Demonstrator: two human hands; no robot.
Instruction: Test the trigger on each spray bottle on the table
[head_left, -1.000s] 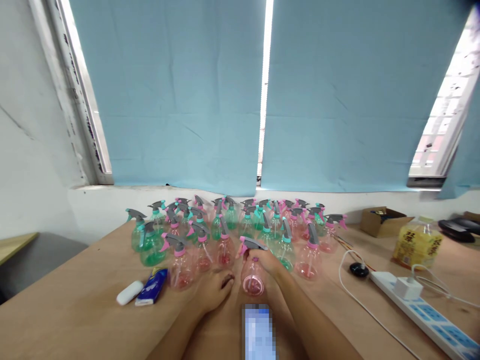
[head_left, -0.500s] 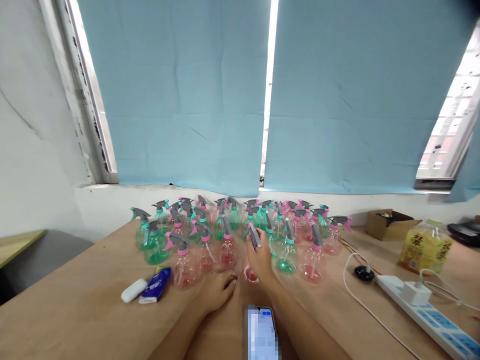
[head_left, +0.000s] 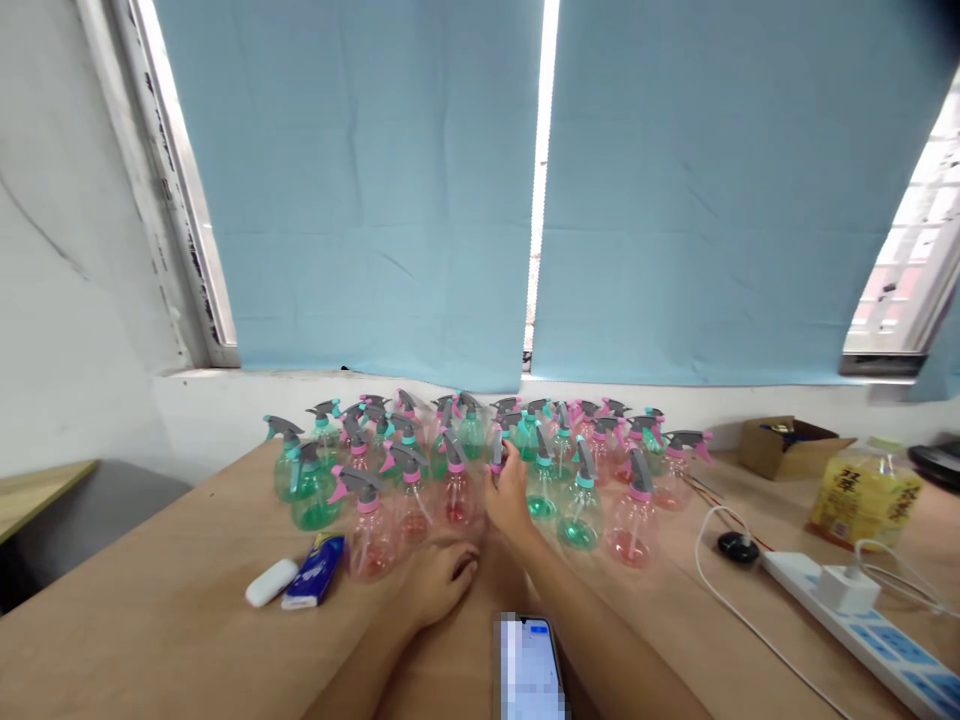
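Note:
My right hand (head_left: 510, 490) grips a spray bottle with a grey trigger head (head_left: 497, 448) and a pink collar. Its body is mostly hidden behind the hand. On the table in front of the bottles rests my left hand (head_left: 448, 580), its fingers loosely curved, with a gap between thumb and fingers and nothing seen in it. Left of the gripped bottle stands a pink spray bottle (head_left: 457, 496); to its right are green ones, including a nearer green bottle (head_left: 579, 515). A clear pink bottle (head_left: 630, 530) and another pink bottle (head_left: 371, 545) stand at the front ends.
Several more pink and green spray bottles fill the rows toward the wall. A blue tissue pack (head_left: 315, 572) and a white case (head_left: 271, 583) lie left; a phone (head_left: 534, 665) lies near me. Rightward are a power strip (head_left: 862, 620), cables, a cardboard box (head_left: 787, 460) and a yellow jug (head_left: 862, 500).
My right hand has moved the pink-collared spray bottle away from me, into the row between the other bottles. My left hand has stayed resting on the table. The view has shifted slightly.

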